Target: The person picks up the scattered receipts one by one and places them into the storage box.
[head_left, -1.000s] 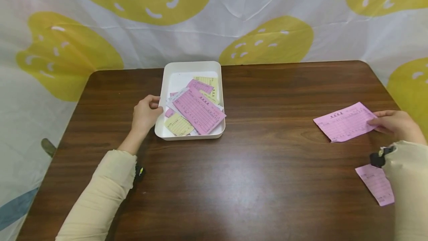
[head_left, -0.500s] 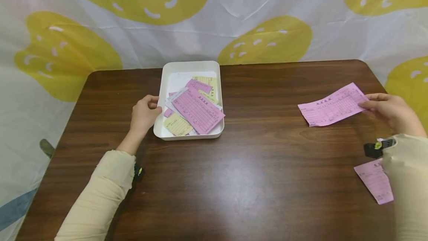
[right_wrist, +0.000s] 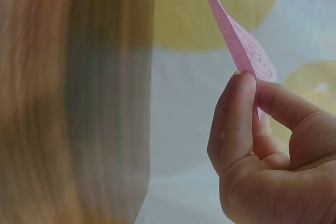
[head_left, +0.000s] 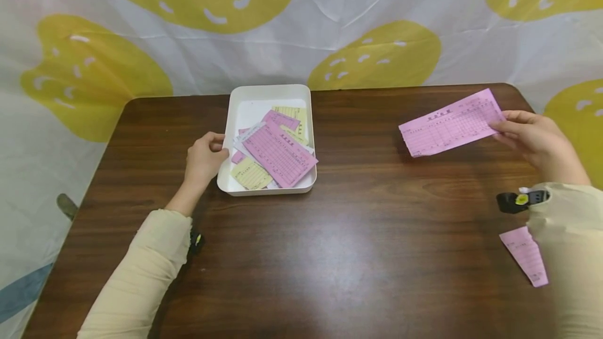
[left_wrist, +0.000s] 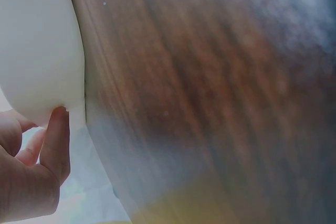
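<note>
My right hand (head_left: 542,137) pinches one end of a pink printed slip (head_left: 447,123) between thumb and fingers, raised above the right side of the table. In the right wrist view the same slip (right_wrist: 239,45) is seen nearly edge-on. At the left, my left hand (head_left: 204,161) holds the left edge of a white tray (head_left: 227,177) with curled fingers. Its thumb presses the tray's outer wall (left_wrist: 42,51) in the left wrist view. Inside the tray lie overlapping slips: a large pink slip (head_left: 280,153) on top, a yellow slip (head_left: 252,173) and others partly covered.
Another pink slip (head_left: 526,258), narrow and torn-looking, lies on the brown wooden table (head_left: 353,250) by my right sleeve, which may cover part of it. A white curtain (head_left: 264,56) with yellow shapes hangs behind the table's far edge.
My right hand has lifted the pink slip and carried it left and toward the far edge. The left hand and the tray have stayed in place.
</note>
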